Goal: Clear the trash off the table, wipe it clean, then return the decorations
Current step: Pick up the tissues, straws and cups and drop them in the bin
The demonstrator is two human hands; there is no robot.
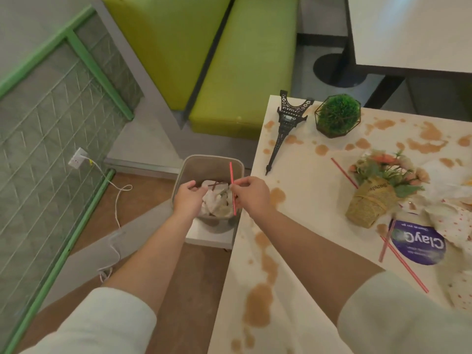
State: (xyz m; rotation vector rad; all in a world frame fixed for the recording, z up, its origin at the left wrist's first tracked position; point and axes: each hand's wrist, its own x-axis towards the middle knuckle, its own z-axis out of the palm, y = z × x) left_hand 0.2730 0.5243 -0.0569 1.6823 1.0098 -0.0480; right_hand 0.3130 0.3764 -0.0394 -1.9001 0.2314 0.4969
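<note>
Both hands hover over a grey trash bin [187, 166] on the floor left of the white table [301, 221]. My right hand [251, 195] pinches a red straw [232, 180] held upright above the bin. My left hand [189, 198] is over the bin's left side, fingers curled, holding nothing I can see. Crumpled white paper [215, 200] fills the bin. On the brown-stained table lie an Eiffel Tower model [283, 129] on its side, a green ball plant [337, 114], a tipped flower basket [373, 198], more red straws [406, 264] and crumpled wrappers [454, 200].
A purple wipes pack [421, 245] lies near the straws. A green bench [229, 72] stands behind the bin. A white cable [117, 200] trails across the floor from a wall socket [76, 158]. Another white table [413, 31] is at the back right.
</note>
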